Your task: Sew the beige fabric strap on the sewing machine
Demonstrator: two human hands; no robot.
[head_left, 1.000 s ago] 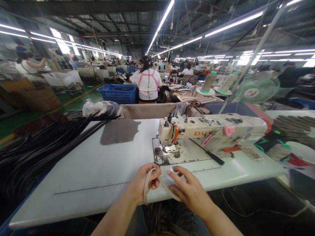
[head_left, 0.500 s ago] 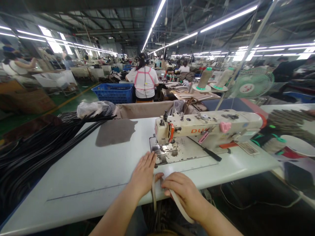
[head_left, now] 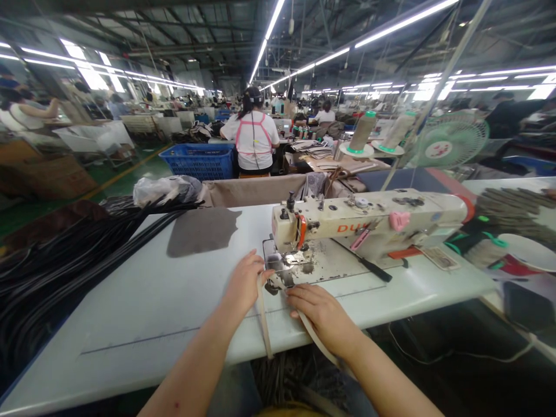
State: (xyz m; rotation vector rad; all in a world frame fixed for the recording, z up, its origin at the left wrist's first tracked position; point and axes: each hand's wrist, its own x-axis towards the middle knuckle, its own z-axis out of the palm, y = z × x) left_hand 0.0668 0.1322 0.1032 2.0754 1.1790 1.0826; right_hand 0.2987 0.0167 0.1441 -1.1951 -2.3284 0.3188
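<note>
Over white table [head_left: 143, 301] in workshop [head_left: 195, 35], before sewing machine [head_left: 377, 215]: holding beige strap [head_left: 263, 324] strung from left hand [head_left: 244, 282] to right hand [head_left: 320, 313].

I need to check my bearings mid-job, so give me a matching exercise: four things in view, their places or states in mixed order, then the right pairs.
1. pale strip
2. grey-brown piece
3. black-handled tool
4. blue basket

A. beyond the table, beside a seated person
B. lying slantwise, handle toward the table's near edge
C. at both the left hand and right hand
D. flat on the table, left of the sewing machine

Pairs: 1-C, 2-D, 3-B, 4-A
</note>
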